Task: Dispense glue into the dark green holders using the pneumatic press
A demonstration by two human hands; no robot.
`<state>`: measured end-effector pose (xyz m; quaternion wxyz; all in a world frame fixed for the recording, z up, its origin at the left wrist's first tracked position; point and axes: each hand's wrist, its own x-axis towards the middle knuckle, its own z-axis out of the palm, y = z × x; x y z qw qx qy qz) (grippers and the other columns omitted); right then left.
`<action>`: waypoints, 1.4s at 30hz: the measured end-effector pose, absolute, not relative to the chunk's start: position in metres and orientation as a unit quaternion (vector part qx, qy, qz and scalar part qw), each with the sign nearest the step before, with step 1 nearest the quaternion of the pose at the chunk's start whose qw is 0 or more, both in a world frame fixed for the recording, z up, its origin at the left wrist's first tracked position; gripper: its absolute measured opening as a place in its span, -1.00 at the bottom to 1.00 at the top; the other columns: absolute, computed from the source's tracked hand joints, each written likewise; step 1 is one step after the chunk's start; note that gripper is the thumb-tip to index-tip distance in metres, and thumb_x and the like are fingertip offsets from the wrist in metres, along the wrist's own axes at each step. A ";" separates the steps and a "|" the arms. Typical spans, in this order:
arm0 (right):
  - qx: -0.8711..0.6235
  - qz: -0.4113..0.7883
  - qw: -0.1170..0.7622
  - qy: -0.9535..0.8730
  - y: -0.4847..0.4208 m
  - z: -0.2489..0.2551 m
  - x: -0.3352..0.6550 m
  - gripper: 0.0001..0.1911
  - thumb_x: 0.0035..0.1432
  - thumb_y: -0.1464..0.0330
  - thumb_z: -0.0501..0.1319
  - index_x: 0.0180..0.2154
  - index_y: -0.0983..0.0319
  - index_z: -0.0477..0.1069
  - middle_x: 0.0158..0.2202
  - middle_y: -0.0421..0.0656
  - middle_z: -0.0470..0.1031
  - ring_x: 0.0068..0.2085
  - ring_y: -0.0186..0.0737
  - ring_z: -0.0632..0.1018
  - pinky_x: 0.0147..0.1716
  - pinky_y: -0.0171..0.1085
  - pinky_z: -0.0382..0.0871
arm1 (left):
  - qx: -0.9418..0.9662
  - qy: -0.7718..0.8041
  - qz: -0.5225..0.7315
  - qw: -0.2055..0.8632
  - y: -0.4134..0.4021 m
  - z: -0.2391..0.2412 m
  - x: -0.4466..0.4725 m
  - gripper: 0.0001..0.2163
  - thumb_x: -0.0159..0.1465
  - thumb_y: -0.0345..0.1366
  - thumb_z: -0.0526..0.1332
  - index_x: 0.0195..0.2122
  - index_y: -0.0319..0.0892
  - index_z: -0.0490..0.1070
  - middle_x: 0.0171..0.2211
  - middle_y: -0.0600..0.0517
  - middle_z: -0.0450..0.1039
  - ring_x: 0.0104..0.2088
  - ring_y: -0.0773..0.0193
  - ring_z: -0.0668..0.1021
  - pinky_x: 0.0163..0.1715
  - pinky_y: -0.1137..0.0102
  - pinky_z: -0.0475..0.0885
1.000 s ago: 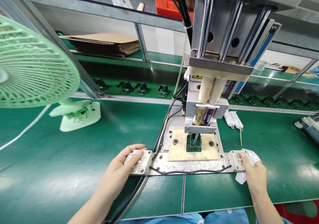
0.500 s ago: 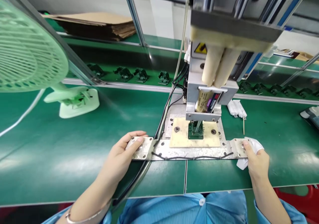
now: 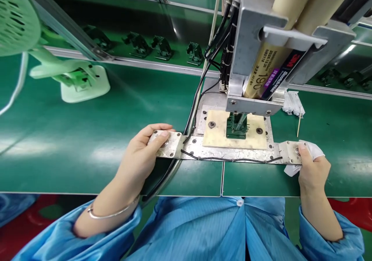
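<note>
My left hand lies on the left button plate of a metal bar, fingers stretched over it and the thumb on its round button. My right hand is closed on a white cloth, with the thumb pressing the button on the right plate. Between the hands, a small green part sits on a beige fixture plate. It is directly under the nozzle of a dispenser head, which carries a labelled adhesive cartridge.
A pale green desk fan stands at the left on the green bench mat. Several green parts lie on the belt behind. Black cables run from the machine to the bench edge. A thin wooden stick and white packets lie at the right.
The view has moved closer and tilted down, so my blue sleeves and coat now show. Both hands stay on the two button plates, thumbs on the buttons.
</note>
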<state>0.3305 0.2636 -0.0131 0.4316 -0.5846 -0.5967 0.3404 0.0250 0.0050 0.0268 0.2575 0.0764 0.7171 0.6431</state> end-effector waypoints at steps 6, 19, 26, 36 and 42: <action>-0.589 0.340 0.432 -0.593 0.264 -0.015 0.331 -0.48 -0.08 -0.03 0.41 -0.29 0.29 0.58 -0.28 -0.05 0.61 -0.21 0.02 0.60 -0.30 -0.17 0.47 | 0.080 0.715 0.645 0.257 0.005 0.026 0.023 -0.53 -0.04 0.03 0.48 -0.19 -0.13 0.50 -0.38 0.07 0.54 -0.48 0.39 0.47 -0.50 0.58 0.36; -0.598 0.357 0.425 -0.578 0.266 -0.017 0.330 -0.40 -0.14 -0.07 0.41 -0.26 0.30 0.57 -0.24 0.01 0.61 -0.17 0.08 0.60 -0.26 -0.13 0.45 | 0.085 0.716 0.640 0.265 0.005 0.027 0.023 -0.52 0.02 0.01 0.46 -0.14 -0.18 0.48 -0.32 0.03 0.54 -0.43 0.35 0.46 -0.46 0.53 0.36; -0.629 0.359 0.395 -0.565 0.268 -0.019 0.334 -0.39 -0.20 -0.11 0.42 -0.35 0.30 0.55 -0.30 0.02 0.61 -0.22 0.08 0.59 -0.31 -0.15 0.43 | 0.072 0.716 0.638 0.274 0.005 0.029 0.022 -0.49 -0.04 0.06 0.48 -0.17 -0.15 0.48 -0.27 0.05 0.56 -0.40 0.34 0.48 -0.42 0.54 0.39; -0.644 0.352 0.375 -0.567 0.268 -0.018 0.334 -0.37 -0.21 -0.13 0.40 -0.34 0.30 0.55 -0.30 0.02 0.62 -0.22 0.11 0.60 -0.36 -0.16 0.42 | 0.085 0.733 0.621 0.265 0.009 0.034 0.022 -0.49 -0.05 0.10 0.44 -0.21 -0.15 0.48 -0.36 0.04 0.53 -0.47 0.30 0.46 -0.49 0.49 0.36; -0.652 0.341 0.350 -0.580 0.269 -0.016 0.333 -0.37 -0.24 -0.18 0.36 -0.43 0.27 0.52 -0.40 0.01 0.60 -0.28 0.12 0.59 -0.40 -0.14 0.40 | 0.080 0.730 0.629 0.256 0.010 0.035 0.022 -0.45 -0.12 0.12 0.46 -0.22 -0.16 0.50 -0.34 0.02 0.55 -0.47 0.30 0.46 -0.50 0.50 0.37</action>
